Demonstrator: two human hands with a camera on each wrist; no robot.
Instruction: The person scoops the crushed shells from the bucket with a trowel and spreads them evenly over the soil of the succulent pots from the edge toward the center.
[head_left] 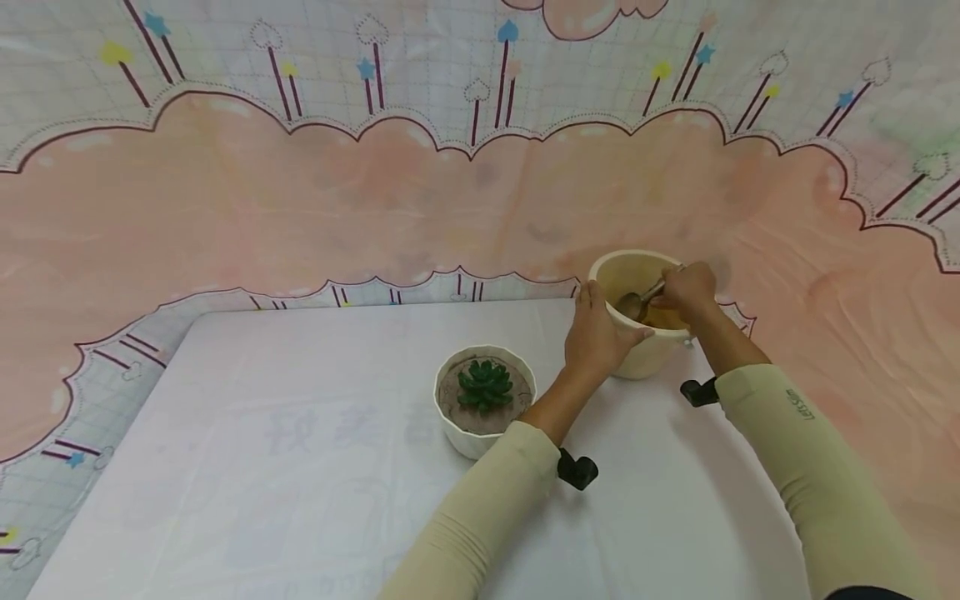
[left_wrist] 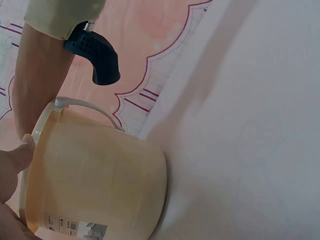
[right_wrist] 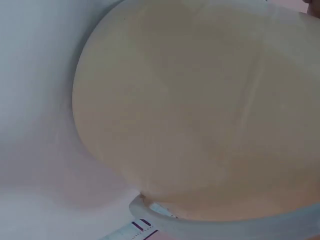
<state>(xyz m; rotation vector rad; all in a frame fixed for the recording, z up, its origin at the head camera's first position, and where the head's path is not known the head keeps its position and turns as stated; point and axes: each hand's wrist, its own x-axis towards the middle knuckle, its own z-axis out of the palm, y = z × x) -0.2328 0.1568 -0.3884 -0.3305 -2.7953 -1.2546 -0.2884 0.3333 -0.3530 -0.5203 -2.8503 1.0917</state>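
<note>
- Your right hand point(head_left: 686, 289) grips a metal spoon point(head_left: 639, 302), its bowl down inside the cream bucket point(head_left: 637, 321).
- Your left hand point(head_left: 596, 333) clasps the bucket's near rim, thumb over the edge.
- The bucket stands at the far right of the white bench point(head_left: 300, 442), tilted slightly.
- A white pot point(head_left: 480, 421) with a green succulent point(head_left: 485, 385) sits just beside your left forearm.
</note>
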